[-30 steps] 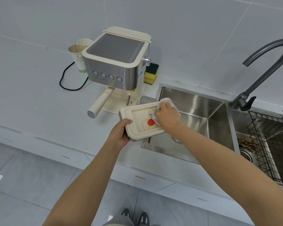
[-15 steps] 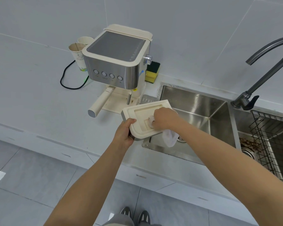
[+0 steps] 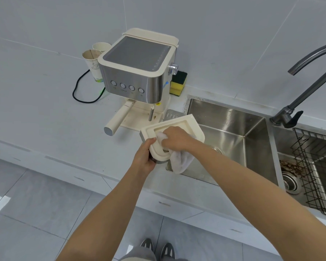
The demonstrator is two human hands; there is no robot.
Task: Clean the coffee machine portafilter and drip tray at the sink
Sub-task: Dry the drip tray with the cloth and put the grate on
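The cream drip tray (image 3: 188,123) is held tilted over the left edge of the steel sink (image 3: 231,132). My left hand (image 3: 146,157) grips its near corner from below. My right hand (image 3: 175,138) presses a white cloth (image 3: 181,161) into the tray's recess, and the cloth's loose end hangs down over the sink rim. The tray's red float is hidden under my hand. The portafilter (image 3: 117,119), with its long cream handle, is locked into the coffee machine (image 3: 137,72) behind the tray.
A metal grille (image 3: 172,114) lies on the counter beside the machine. A yellow-green sponge (image 3: 178,83) and two paper cups (image 3: 93,63) stand at the wall. A dark faucet (image 3: 307,87) arches at right over a second basin holding a black wire rack (image 3: 316,170).
My right hand has slid the cloth from the tray's far end toward its near left end. The red float is covered now, and the cloth's tail hangs below the tray.
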